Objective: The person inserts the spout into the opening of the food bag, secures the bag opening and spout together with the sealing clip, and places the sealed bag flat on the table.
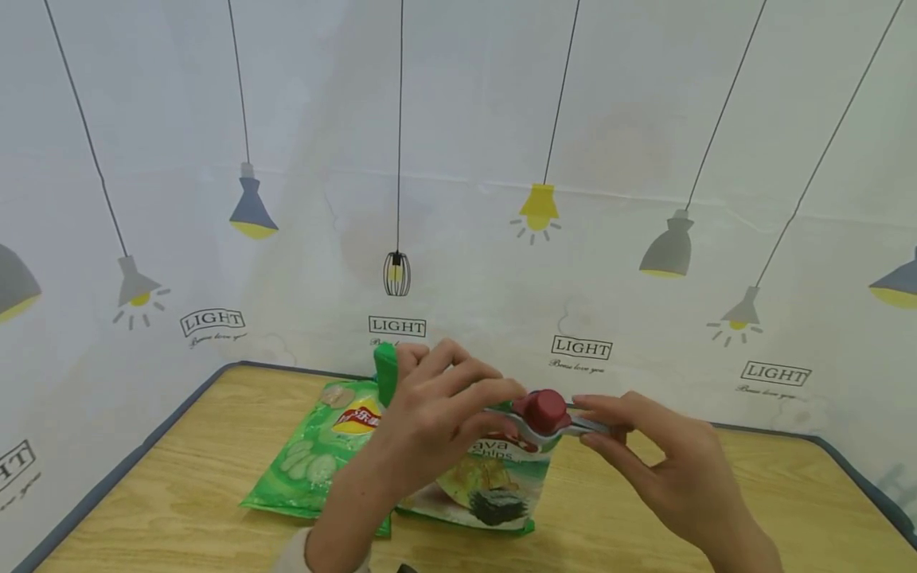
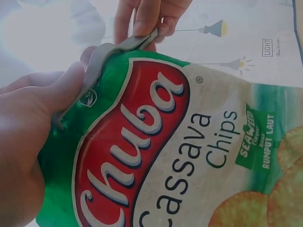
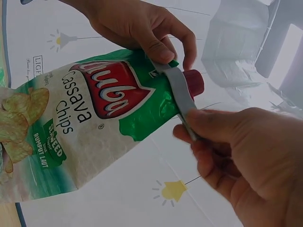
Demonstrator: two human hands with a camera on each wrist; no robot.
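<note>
A green and white bag of cassava chips stands upright on the table. Across its top lies a grey bag clip with a red cap. My left hand pinches the clip and bag top at the left end. With thumb and fingers, my right hand pinches the clip's other end, which sticks out past the bag. At that end the clip's two arms look slightly apart. The left wrist view shows the bag's front close up; my left palm hides its upper corner there.
Behind the left forearm a second green chip bag leans beside the first, partly hidden. The wooden table has a dark edge, and a white curtain printed with lamps hangs behind it. A small dark object shows at the bottom edge.
</note>
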